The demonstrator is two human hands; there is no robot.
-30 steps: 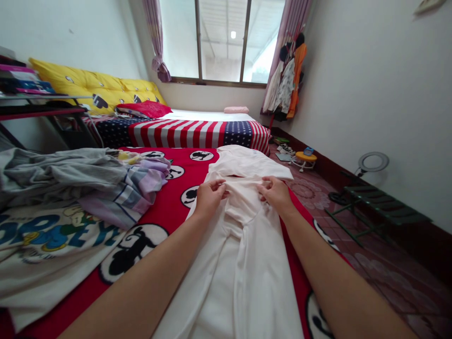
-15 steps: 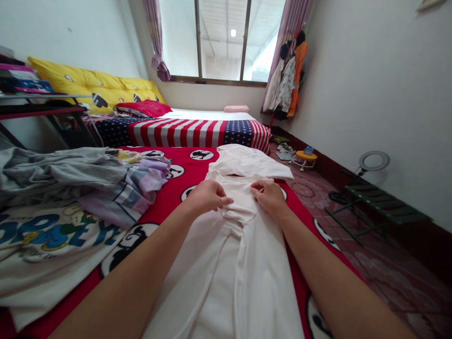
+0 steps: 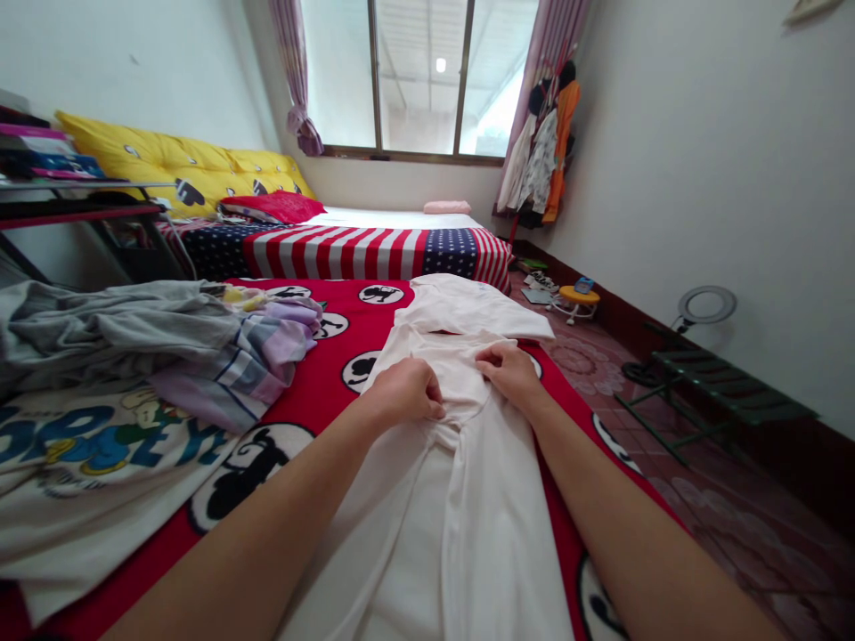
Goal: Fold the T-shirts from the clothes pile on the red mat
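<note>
Left hand: clenched on a bunch of cloth near the far end of the white garment. Right hand: fingers pinched on a fold of the same garment, just beside the left hand. The garment lies lengthwise on the red blanket, between the forearms. Recommended: hold both grips level and equally firm, draw the cloth evenly so no crease sets, and keep it apart from the clothes pile at left

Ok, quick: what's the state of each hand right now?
Left hand: closed, fingers bunching the white garment.
Right hand: closed, pinching the same garment.
</note>
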